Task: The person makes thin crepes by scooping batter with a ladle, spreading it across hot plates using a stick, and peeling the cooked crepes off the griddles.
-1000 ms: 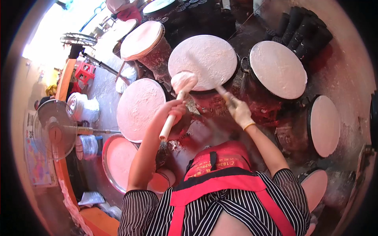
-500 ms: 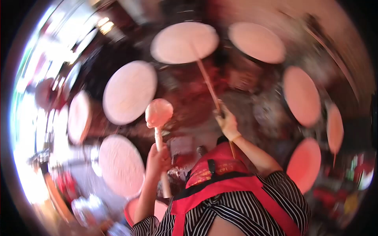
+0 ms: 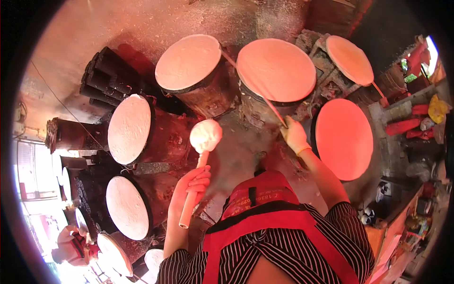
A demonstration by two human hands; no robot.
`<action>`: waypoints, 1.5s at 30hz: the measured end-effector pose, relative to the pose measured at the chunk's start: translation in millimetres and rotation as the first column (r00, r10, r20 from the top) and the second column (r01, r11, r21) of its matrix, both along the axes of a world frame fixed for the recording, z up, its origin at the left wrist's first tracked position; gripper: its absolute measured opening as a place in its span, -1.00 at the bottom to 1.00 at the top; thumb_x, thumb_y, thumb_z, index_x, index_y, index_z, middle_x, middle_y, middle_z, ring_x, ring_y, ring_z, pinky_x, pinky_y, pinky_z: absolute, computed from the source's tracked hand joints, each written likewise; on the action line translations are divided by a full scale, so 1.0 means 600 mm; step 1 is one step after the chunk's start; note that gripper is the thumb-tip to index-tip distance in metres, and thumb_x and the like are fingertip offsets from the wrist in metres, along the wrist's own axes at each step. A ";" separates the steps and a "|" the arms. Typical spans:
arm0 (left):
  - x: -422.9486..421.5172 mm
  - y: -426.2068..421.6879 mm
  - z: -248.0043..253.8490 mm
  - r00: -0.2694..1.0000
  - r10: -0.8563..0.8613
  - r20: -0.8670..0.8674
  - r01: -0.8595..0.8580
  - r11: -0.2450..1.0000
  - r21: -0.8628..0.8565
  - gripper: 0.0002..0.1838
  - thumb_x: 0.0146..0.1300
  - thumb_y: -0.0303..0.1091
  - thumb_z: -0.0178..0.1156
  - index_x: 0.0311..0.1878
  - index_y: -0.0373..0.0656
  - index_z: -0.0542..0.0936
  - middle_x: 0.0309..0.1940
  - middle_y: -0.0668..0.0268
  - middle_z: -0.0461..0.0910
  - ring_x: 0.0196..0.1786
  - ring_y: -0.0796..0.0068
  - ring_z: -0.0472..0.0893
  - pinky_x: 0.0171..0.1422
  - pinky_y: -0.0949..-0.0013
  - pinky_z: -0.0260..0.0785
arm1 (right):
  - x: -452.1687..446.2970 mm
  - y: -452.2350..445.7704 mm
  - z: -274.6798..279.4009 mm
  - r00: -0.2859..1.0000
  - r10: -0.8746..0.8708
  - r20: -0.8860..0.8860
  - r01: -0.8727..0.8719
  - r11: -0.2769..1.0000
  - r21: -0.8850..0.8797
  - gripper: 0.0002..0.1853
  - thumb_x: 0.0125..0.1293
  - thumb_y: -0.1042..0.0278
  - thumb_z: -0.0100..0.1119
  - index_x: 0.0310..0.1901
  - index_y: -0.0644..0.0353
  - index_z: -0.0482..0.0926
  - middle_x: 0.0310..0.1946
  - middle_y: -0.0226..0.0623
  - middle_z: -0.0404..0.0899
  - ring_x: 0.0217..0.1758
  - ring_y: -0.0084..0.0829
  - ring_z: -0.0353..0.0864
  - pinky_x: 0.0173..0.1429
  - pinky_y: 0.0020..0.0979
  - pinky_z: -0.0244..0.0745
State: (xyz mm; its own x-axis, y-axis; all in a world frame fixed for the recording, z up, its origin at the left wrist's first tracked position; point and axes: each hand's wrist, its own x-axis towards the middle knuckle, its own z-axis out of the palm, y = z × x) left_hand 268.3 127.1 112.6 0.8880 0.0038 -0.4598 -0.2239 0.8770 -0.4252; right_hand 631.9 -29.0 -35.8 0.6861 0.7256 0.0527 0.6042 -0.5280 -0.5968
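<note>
Mottled wall (image 3: 227, 21) spans twelve o'clock. The left hand (image 3: 193, 185) grips a handle (image 3: 189, 207) topped by dough (image 3: 206, 136); the right hand (image 3: 294, 136) clasps a stick (image 3: 273, 110) across the one-o'clock pan (image 3: 288, 66). Stick work seems underway, calling for light, level pressure.

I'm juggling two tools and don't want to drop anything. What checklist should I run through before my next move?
1. Left hand closed around the pale cylindrical wooden handle: ok.
2. Rounded white doughy mass on the handle's upper end: ok, it is there.
3. Right hand gripping the thin wooden stick: ok.
4. Stick's line clear of the large round pale-coated disc: not ok, it crosses the disc in this view.
5. Stick off the disc's surface: cannot tell, one view hides the gap.
</note>
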 end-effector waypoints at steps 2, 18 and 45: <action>0.046 0.012 0.010 0.998 -0.013 0.054 0.013 1.000 -0.007 -0.73 0.55 -0.40 -0.22 0.07 -0.45 0.33 -0.45 0.29 0.27 -0.57 0.58 0.28 -0.60 0.54 0.20 | 0.042 0.024 0.004 0.995 -0.061 -0.079 0.056 0.997 -0.061 -0.68 0.23 0.23 0.12 -0.06 0.22 0.52 -0.22 0.12 0.60 -0.11 0.16 0.57 -0.02 0.03 0.45; 0.178 0.200 0.102 0.796 0.128 -0.592 0.455 0.518 0.724 -0.80 0.48 -0.36 -0.01 0.11 -0.11 0.38 -0.53 0.46 0.25 -0.67 0.77 0.15 -0.74 0.69 -0.08 | 0.131 0.415 0.014 0.934 0.178 0.310 -0.146 0.982 -0.124 -0.54 0.21 -0.04 0.21 -0.02 0.13 0.47 -0.43 -0.15 0.63 -0.43 -0.09 0.66 -0.38 -0.08 0.56; 0.611 0.237 0.117 0.969 -0.239 -0.056 0.245 0.928 0.281 -0.71 0.57 -0.36 -0.27 0.13 -0.39 0.30 -0.46 0.32 0.24 -0.53 0.54 0.29 -0.60 0.50 0.21 | 0.984 -0.231 0.254 0.569 -0.580 -0.583 0.777 0.148 0.611 -0.72 0.24 0.22 0.34 -0.50 0.12 0.47 -0.69 -0.44 0.36 -0.70 -0.46 0.31 -0.61 -0.33 0.22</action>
State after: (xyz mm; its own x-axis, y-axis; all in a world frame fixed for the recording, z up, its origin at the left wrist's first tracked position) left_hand 634.9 269.3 182.8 0.8689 -0.0774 -0.4889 0.0046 0.9889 -0.1483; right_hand 1222.5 -167.9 116.3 0.9403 -0.3328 0.0717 0.0933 0.0495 -0.9944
